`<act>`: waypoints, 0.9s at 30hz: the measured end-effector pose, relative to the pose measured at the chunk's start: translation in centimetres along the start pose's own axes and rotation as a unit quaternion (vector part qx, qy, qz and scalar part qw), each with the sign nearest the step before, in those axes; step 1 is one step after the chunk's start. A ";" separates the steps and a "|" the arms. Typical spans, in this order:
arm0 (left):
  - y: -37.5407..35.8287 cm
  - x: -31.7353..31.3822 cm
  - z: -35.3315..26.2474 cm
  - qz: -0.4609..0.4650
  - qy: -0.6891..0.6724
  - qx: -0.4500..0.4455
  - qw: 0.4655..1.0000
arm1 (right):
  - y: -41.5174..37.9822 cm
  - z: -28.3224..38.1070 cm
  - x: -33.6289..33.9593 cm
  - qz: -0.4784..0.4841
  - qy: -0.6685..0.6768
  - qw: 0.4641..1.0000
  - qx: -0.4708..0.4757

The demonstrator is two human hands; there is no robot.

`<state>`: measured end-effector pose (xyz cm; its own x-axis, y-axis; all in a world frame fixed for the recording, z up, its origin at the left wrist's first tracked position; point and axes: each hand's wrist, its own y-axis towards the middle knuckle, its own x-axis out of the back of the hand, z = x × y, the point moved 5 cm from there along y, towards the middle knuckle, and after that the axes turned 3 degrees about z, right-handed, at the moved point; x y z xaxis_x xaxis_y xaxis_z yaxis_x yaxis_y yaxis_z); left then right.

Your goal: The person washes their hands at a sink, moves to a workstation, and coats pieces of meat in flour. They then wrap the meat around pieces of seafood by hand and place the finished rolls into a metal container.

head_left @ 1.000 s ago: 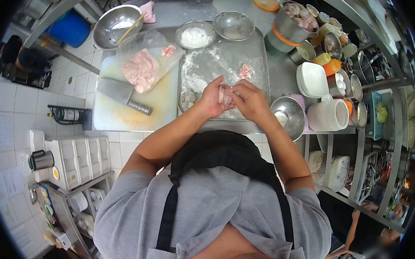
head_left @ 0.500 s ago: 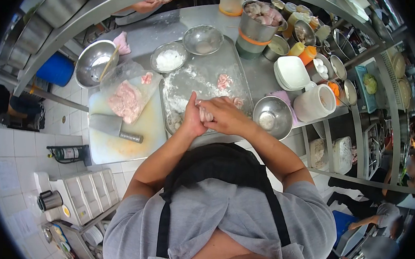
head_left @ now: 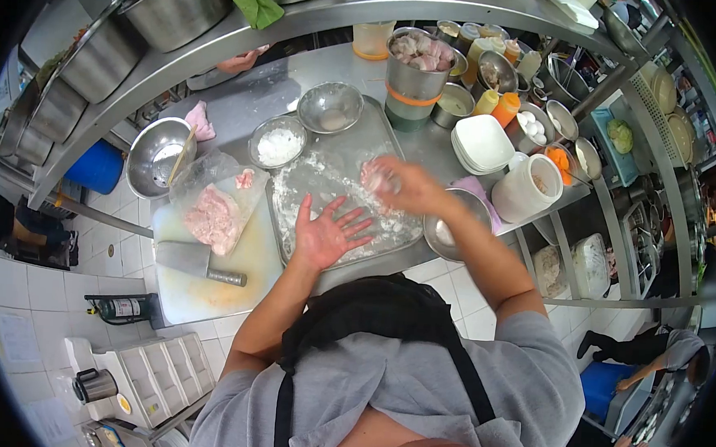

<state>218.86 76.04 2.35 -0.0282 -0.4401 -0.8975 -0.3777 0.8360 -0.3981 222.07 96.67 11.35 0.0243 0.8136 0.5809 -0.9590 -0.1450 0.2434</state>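
My left hand (head_left: 327, 231) is open, palm up with fingers spread, above the near part of a floured metal tray (head_left: 297, 212). Over the tray's right side, my right hand (head_left: 405, 185) is blurred by motion, with its fingers beside a lump of pink meat (head_left: 375, 178); whether it grips the meat is unclear. A steel bowl (head_left: 457, 250) with something white in it lies partly under my right forearm. Behind the tray are a bowl of white powder (head_left: 280, 142) and a mostly bare steel bowl (head_left: 331, 107).
At left, a cutting board (head_left: 175, 290) holds a cleaver (head_left: 184, 257) and minced meat (head_left: 213, 219) on plastic. White dishes (head_left: 482, 143), a white tub (head_left: 527, 189) and a pot of meat (head_left: 419, 67) stand right. Another person's hand (head_left: 241, 61) shows beyond the counter.
My hands have parted from around a pink lump. The left now lies open, while the right has moved away to the right over the tray. The camera view has shifted.
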 end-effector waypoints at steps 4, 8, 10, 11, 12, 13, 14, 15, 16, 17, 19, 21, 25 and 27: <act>-1.2 2.2 -2.5 0.009 0.059 -0.045 0.997 | 2.8 -0.8 12.5 -0.113 -0.165 0.980 -0.013; -2.1 3.1 -3.8 0.027 0.104 -0.088 0.990 | 6.6 0.3 21.3 -0.178 -0.279 0.942 -0.055; -2.2 3.5 -3.8 0.030 0.100 -0.093 0.990 | 8.3 0.1 23.9 -0.221 -0.343 0.910 -0.075; -2.2 3.7 -3.7 0.029 0.098 -0.095 0.990 | 9.1 -1.1 24.9 -0.220 -0.346 0.909 -0.071; -2.3 3.9 -3.7 0.032 0.097 -0.099 0.990 | 9.9 -3.4 24.9 -0.162 -0.384 0.908 -0.034; -2.5 4.2 -3.6 0.035 0.095 -0.099 0.990 | 10.2 -5.0 24.6 -0.104 -0.420 0.901 0.003; -2.7 4.4 -3.6 0.038 0.093 -0.101 0.990 | 9.8 -5.1 24.6 -0.094 -0.443 0.890 0.042; -3.0 4.6 -3.8 0.039 0.091 -0.106 0.989 | 9.6 -5.1 25.0 -0.092 -0.445 0.890 0.048; -3.5 5.0 -3.9 0.034 0.085 -0.117 0.989 | 9.4 -5.5 25.9 -0.131 -0.375 0.917 0.018; -4.0 5.4 -4.0 0.028 0.078 -0.127 0.988 | 9.1 -6.2 26.7 -0.168 -0.302 0.938 -0.014; -5.0 6.0 -4.4 0.020 0.069 -0.143 0.987 | 8.7 -7.3 26.6 -0.209 -0.266 0.939 -0.061; -5.9 6.5 -4.8 0.012 0.065 -0.154 0.986 | 7.9 -8.1 25.5 -0.176 -0.282 0.939 -0.094; -6.6 6.5 -5.5 0.010 0.078 -0.174 0.982 | 7.3 -6.9 22.9 -0.182 -0.392 0.899 -0.063; -6.8 6.3 -6.1 0.005 0.083 -0.178 0.981 | 5.8 -4.0 23.2 -0.297 -0.363 0.882 0.035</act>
<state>215.57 65.58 0.59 -0.1734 -0.5044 -0.8459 -0.6742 0.6869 -0.2714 215.88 116.96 23.09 0.7152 0.1858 0.6738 -0.6976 0.1305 0.7045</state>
